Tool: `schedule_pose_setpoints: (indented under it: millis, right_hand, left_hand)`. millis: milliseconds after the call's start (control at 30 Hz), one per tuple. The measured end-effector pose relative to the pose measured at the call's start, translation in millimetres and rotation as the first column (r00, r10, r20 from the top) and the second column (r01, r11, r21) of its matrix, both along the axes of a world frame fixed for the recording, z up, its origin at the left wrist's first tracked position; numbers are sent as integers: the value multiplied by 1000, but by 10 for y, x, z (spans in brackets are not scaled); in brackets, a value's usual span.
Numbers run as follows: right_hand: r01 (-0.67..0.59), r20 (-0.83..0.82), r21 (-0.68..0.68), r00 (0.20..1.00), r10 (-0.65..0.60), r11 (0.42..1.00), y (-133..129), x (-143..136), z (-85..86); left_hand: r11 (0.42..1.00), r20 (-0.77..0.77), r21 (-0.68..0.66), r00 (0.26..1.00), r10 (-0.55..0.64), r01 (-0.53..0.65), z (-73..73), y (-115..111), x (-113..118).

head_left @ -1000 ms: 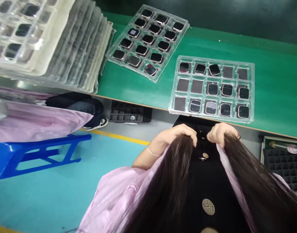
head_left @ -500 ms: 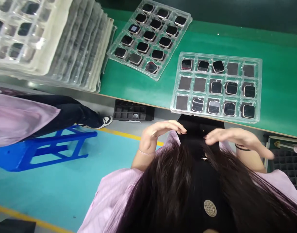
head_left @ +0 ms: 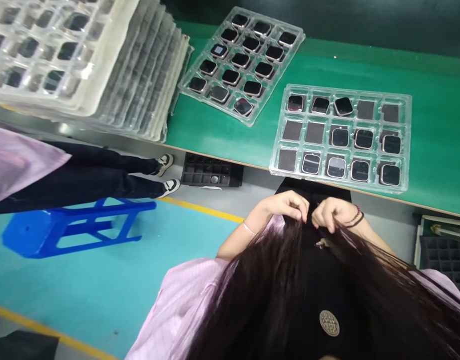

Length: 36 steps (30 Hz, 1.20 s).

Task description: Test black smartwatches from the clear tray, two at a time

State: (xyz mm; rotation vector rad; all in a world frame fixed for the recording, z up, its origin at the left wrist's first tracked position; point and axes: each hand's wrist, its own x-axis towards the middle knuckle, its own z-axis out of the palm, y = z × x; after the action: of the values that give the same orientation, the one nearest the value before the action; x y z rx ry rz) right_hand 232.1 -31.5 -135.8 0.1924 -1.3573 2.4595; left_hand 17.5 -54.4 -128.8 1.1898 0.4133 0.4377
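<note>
At the ends of long dark hair (head_left: 267, 285), my left hand (head_left: 289, 205) has its fingers curled together on a lock. My right hand (head_left: 330, 212) is closed in the same way on the hair of the other side. Both hands hang in front of a black garment, just below the table edge. The nearest item on the table is a clear plastic tray (head_left: 407, 150) with square watches, such as one watch (head_left: 390, 174) at its front right. Some of its compartments show only dark pads. Neither hand touches the tray.
A second clear tray (head_left: 297, 42) of watches lies angled on the green table (head_left: 436, 150). Stacked trays (head_left: 139, 95) rise at left. Beyond a blue stool (head_left: 30, 232) stands another person in dark trousers (head_left: 102, 180). A black compartment tray (head_left: 210, 175) sits below the table.
My hands have moved closer together; their outstretched fingers have curled shut on the hair. The view has shifted slightly, and the other person's second foot now shows.
</note>
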Motion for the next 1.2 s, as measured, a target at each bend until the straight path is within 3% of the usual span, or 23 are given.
schedule_pose_setpoints:
  millis: [133,267,467,733,1033,1200]
  right_hand:
    - [57,414,58,907,-76,997,105,107,-427]
    - [94,572,105,809,-137,990,125,79,-520]
    - [119,517,135,839,-172,984,128,-114,-342]
    - [47,419,32,906,-56,998,78,-380,-80]
    - [72,305,-35,950,-58,997,47,-574,157]
    - [198,434,-76,889,-146,977,63,-614,39]
  left_hand:
    - [954,-171,-108,950,261,-281,-468,-26,-15]
    - [860,-244,-154,862,444,-487,-690,-30,-99]
    - [761,-235,-157,772,591,-630,-681,22,-276]
    - [667,-282,-115,668,688,-736,-678,65,-340]
    - [660,-272,-143,670,691,-738,-604,47,-322]
    - [648,-276,-138,658,701,-749,-666,44,-329]
